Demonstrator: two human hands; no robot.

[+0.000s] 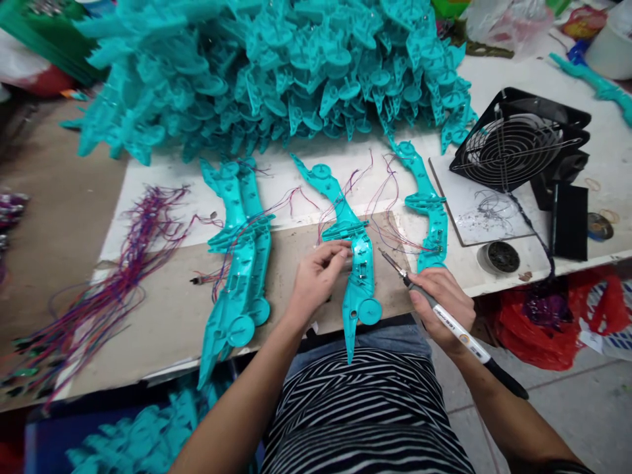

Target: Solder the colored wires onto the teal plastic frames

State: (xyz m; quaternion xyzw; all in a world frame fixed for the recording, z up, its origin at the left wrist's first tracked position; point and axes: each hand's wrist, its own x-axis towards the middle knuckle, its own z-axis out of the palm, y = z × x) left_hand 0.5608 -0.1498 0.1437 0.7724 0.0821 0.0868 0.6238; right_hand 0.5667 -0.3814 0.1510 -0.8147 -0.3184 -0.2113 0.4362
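Observation:
My right hand (444,306) is wrapped round a soldering iron (447,319) with a white and black handle. Its metal tip points up and left, just right of a curved teal plastic part (363,257) and apart from it. That part lies lengthwise in front of me, with a round disc near its lower end and thin wires by its upper half. At the part's left edge is my left hand (318,276), thumb and forefinger pinched together. What the pinch holds, if anything, is too small to make out.
More wired teal parts lie left (239,243) and right (429,210). A big teal pile (276,72) fills the back. Loose wires (133,257) spread at left. A black fan (513,141), a board (476,204) and a small round tin (498,257) stand at right.

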